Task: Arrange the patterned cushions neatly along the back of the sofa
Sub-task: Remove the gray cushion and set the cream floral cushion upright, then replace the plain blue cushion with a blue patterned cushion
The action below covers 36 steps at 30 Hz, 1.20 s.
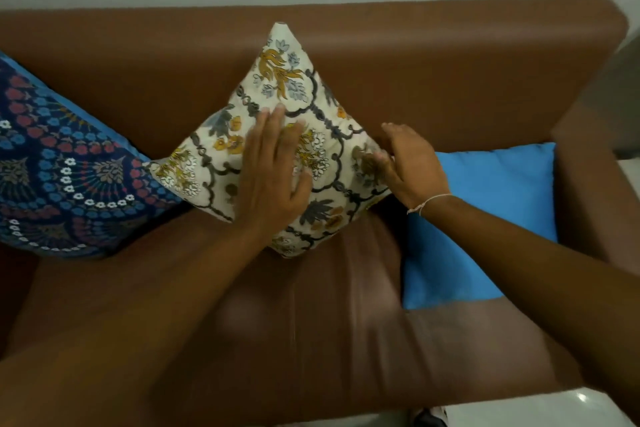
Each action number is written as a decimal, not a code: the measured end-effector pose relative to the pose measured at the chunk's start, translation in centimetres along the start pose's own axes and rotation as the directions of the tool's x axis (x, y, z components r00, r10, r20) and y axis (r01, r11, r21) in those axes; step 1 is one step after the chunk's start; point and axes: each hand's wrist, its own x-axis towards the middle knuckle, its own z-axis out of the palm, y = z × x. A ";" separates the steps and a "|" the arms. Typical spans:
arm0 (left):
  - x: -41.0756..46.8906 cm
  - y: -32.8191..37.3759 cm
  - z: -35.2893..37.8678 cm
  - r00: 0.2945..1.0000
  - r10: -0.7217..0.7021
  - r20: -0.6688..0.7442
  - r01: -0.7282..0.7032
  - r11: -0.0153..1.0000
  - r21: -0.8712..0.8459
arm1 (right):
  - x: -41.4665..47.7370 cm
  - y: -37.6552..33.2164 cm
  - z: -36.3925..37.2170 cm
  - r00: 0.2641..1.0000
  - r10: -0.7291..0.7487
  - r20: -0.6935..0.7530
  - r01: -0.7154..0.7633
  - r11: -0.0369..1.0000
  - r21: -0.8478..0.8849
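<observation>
Here, I read the scene off my hands:
Left hand (273, 180): I see it laid flat, fingers spread, pressing the face of the cream floral cushion (277, 139); nothing gripped.
Right hand (408, 166): open, palm against that cushion's right corner; no grasp closed.
Cream floral cushion: between both hands, standing on one corner, leaning on the sofa back (450, 73).
Navy patterned cushion (62, 177): left of my left hand, touching the cream one.
Plain blue cushion (485, 218): under my right wrist, on the seat.

Bare forearms, thin white wrist string (431, 202)
</observation>
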 end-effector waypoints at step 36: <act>-10.6 29.3 33.0 0.832 -0.122 0.542 -0.055 0.952 0.300 | -13.5 38.9 0.5 0.968 -0.188 0.169 0.252 0.780 -0.573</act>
